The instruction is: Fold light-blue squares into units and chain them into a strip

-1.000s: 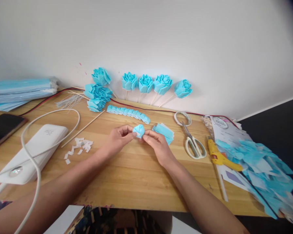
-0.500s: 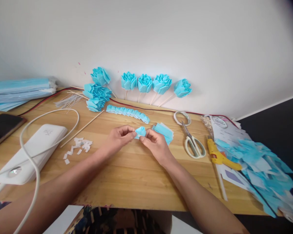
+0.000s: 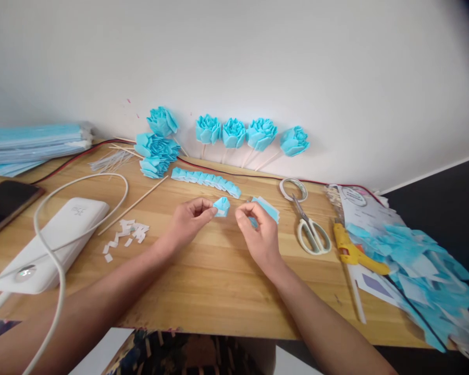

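My left hand (image 3: 192, 217) pinches a small folded blue petal (image 3: 221, 206) by its left edge, above the middle of the table. A pale strip shows along the petal's lower part. Just right of it, apart from the petal, my right hand (image 3: 259, 225) has thumb and forefinger pressed together; whatever may be between them is too small to make out. Behind that hand, partly covered, lies a stack of blue squares (image 3: 271, 209). A row of folded blue petals (image 3: 207, 179) overlaps on the table beyond both hands.
Blue flowers on sticks (image 3: 233, 133) lean against the wall. Scissors (image 3: 312, 235), a tape roll (image 3: 293, 189), a yellow glue gun (image 3: 354, 251) and blue scraps (image 3: 426, 265) lie right. White paper bits (image 3: 128, 230), a wooden stick (image 3: 135, 204), a white power bank (image 3: 58, 242) and a phone (image 3: 10, 205) lie left.
My right hand has let go of the petal and moved a little right, its fingers now pinched together. The petal stays in my left hand, with its pale strip now in view.
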Motion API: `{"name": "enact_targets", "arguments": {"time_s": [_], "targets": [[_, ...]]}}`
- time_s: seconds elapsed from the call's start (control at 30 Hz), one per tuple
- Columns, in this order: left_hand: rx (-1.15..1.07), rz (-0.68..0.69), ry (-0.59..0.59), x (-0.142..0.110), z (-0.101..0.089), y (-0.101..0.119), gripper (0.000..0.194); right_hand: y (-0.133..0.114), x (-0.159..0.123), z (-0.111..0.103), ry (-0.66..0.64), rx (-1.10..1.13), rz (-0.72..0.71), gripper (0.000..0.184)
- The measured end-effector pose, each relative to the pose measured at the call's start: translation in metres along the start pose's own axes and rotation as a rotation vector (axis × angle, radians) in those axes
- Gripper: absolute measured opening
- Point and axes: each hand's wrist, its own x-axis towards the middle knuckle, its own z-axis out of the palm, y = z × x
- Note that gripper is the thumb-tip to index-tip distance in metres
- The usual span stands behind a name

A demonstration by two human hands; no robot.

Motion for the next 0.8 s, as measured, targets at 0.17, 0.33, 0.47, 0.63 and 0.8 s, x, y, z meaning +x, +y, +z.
{"name": "enact_targets", "arguments": {"time_s": [0.17, 0.33, 0.47, 0.63, 0.8], "targets": [[-0.024, 0.009, -0.022, -0.0006, 0.003, 0.0013, 0.021, 0.0004, -0.0027, 0.0024, -0.096, -0.141, -0.11, 0.014], [-0.022, -0.003, -0.056, -0.002, 0.0032, 0.0028, 0.021, 0.0059, -0.0008, 0.0051, -0.107, -0.172, -0.134, 0.01], [-0.021, -0.007, -0.062, -0.003, 0.002, 0.0028, 0.02, 0.0069, -0.0008, 0.0058, -0.113, -0.164, -0.135, 0.006], [0.006, -0.018, -0.084, -0.0029, 0.0014, 0.0021, 0.018, 0.0079, -0.0016, 0.0063, -0.112, -0.151, -0.104, 0.008], [-0.002, -0.009, -0.083, -0.0027, 0.0017, 0.0, 0.018, 0.008, -0.0017, 0.0064, -0.122, -0.137, -0.111, 0.009]]}}
